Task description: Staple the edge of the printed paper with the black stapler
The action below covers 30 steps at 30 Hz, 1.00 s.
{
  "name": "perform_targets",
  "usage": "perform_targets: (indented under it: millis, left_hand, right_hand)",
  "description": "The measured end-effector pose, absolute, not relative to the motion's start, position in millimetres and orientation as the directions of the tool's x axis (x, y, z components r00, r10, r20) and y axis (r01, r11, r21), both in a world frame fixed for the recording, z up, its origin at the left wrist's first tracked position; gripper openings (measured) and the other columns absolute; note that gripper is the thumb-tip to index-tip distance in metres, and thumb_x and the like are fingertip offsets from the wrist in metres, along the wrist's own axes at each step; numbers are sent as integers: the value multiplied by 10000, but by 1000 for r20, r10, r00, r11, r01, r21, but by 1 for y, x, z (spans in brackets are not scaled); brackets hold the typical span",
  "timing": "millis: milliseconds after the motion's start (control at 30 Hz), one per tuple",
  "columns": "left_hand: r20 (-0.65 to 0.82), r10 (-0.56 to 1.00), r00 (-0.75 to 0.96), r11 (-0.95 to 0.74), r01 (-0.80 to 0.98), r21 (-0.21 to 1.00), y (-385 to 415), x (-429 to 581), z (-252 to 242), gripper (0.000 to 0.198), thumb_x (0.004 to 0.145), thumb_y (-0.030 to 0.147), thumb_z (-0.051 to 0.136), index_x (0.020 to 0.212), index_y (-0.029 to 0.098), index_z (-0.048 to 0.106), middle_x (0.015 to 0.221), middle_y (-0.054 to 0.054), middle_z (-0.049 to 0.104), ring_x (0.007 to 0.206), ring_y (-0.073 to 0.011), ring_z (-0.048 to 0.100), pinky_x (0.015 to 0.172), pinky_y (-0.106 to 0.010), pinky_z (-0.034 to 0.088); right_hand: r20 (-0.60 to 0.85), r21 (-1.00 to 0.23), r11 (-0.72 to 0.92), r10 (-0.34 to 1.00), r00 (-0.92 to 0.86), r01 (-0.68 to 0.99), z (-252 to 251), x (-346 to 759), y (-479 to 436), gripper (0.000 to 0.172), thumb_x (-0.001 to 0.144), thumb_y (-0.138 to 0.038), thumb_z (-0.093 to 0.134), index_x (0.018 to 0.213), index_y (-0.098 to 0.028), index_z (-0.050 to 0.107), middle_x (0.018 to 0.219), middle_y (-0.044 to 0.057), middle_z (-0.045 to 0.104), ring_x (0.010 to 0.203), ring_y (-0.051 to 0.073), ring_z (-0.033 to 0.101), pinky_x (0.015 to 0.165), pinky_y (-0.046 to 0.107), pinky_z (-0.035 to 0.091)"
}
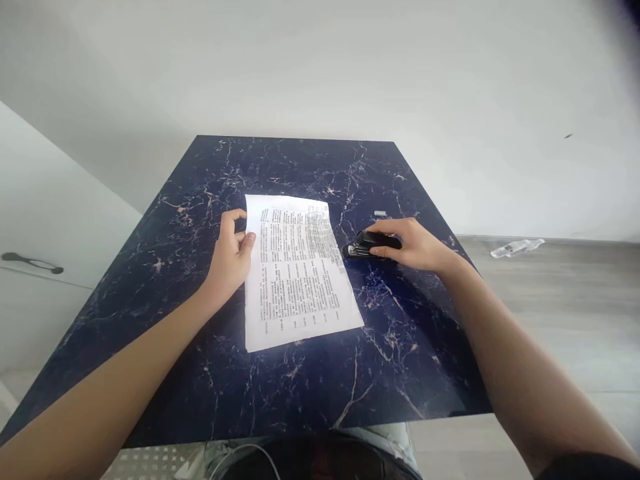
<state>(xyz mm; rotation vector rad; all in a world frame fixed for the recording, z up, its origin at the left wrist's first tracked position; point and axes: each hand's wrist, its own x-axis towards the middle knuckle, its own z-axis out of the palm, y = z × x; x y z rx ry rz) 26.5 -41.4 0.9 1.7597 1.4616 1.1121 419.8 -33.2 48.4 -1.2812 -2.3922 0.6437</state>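
Observation:
Printed sheets of paper [295, 280] lie at the middle of the dark blue marbled table, their text turned sideways to me. My left hand [234, 250] pinches their left edge, thumb on top and fingers partly hidden beneath. The right edge of the paper looks slightly raised and curved. Just right of that edge, my right hand [407, 243] grips a black stapler [367, 248] with its nose pointing left toward the paper. A narrow gap shows between the stapler and the sheets. The stapler's jaws appear parted.
A small strip of staples [380, 213] rests on the table [300, 163] behind the stapler. A clear plastic wrapper [517, 248] lies on the floor by the wall at right. A white cabinet with a dark handle [33, 263] stands at left. A white cable [245, 448] shows below the front edge.

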Motion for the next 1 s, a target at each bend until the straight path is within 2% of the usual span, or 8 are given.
perform_targets:
  millis: [67, 133, 200, 267, 333, 567, 1000]
  left_hand:
    - [203, 977, 60, -209, 418, 884, -45, 30, 5, 542, 1016, 308, 558, 1495, 320, 305, 1029, -38, 779, 727, -201, 770, 601, -307, 603]
    - [190, 978, 88, -210, 392, 896, -47, 33, 8, 608, 999, 323, 597, 1536, 327, 311, 1124, -55, 779, 830, -226, 793, 686, -353, 650]
    - [208, 968, 142, -251, 451, 857, -46, 33, 10, 520, 980, 335, 635, 1476, 305, 481, 1250, -72, 762, 1007, -262, 787, 871, -439, 663]
    - [221, 951, 218, -306, 541, 783, -45, 33, 12, 365, 976, 341, 648, 1335, 279, 661, 1360, -67, 729, 1222, -293, 719, 1093, -527, 570]
    - [201, 942, 269, -326, 590, 738, -44, 32, 15, 309, 980, 341, 647, 1267, 267, 734, 1407, -56, 711, 1350, -298, 644, 1212, -569, 458]
    - [191, 949, 250, -307, 603, 736, -43, 31, 17, 384, 936, 316, 691, 1310, 237, 737, 1408, -83, 711, 1360, -297, 641, 1219, -565, 454]
    - [168, 953, 253, -281, 523, 805, -43, 28, 15, 405, 911, 328, 736, 1313, 280, 747, 1414, -65, 708, 1357, -307, 639, 1205, -576, 472]
  right_hand:
    - [98, -591, 503, 821, -563, 630, 45, 423, -30, 335, 934, -458, 697, 1172, -228, 744, 1093, 86, 762, 943, 274, 693, 801, 419, 524]
    - [137, -625, 526, 801, -583, 576, 40, 423, -28, 330, 944, -474, 698, 1146, -216, 733, 1037, 79, 742, 895, 249, 668, 775, 392, 501]
    - [176, -645, 554, 778, -603, 526, 37, 421, -27, 317, 959, -473, 688, 1129, -207, 719, 981, 62, 714, 851, 224, 637, 755, 371, 475]
    - [199, -645, 577, 760, -619, 501, 35, 418, -27, 303, 975, -462, 674, 1129, -202, 708, 956, 50, 692, 835, 209, 616, 754, 360, 455]
    - [207, -635, 591, 751, -627, 497, 34, 416, -28, 293, 987, -450, 665, 1133, -198, 702, 954, 47, 683, 833, 203, 605, 752, 352, 444]
    - [222, -632, 597, 750, -623, 494, 32, 416, -28, 296, 982, -434, 677, 1137, -183, 698, 964, 52, 687, 840, 204, 608, 760, 347, 446]
    - [185, -641, 570, 764, -618, 513, 33, 415, -29, 292, 990, -441, 666, 1138, -192, 700, 962, 53, 677, 821, 201, 596, 736, 348, 438]
